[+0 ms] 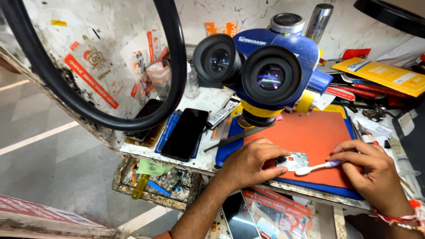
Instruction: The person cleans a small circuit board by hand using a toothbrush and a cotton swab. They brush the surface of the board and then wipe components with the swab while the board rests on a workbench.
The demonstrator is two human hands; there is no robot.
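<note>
Presently, lower centre of the frame: my left hand (250,164) pins a small pale circuit board (295,160) flat to the orange rectangular work mat (310,132), thumb and fingertips pinching its left edge. My right hand (369,170), lower right, grips a white plastic brush with a purple handle (315,167) in a pen-like hold, its bristle head touching the board's lower right edge. Handling note: the board looks thin, stiff, light and fragile, with small parts on its face; I judge it best held by its bare edges and kept flat, never pressed on the components. The brush appears light and slightly springy. Above the mat, centre of the frame: a blue and yellow stereo microscope with black eyepieces (265,66). Left of it, a black slab phone (185,133) lies face up near the bench edge, touching a second dark phone beside it. Upper left: a large black ring (175,66) stands before the wall. Packaging: clear rectangular sachets with orange and white labels (146,57) hang at upper left; a flat yellow rectangular packet (384,76) rests on clutter at upper right, red strips under it; clear bags with red-orange labels (274,210) sit below the bench at bottom centre.
</note>
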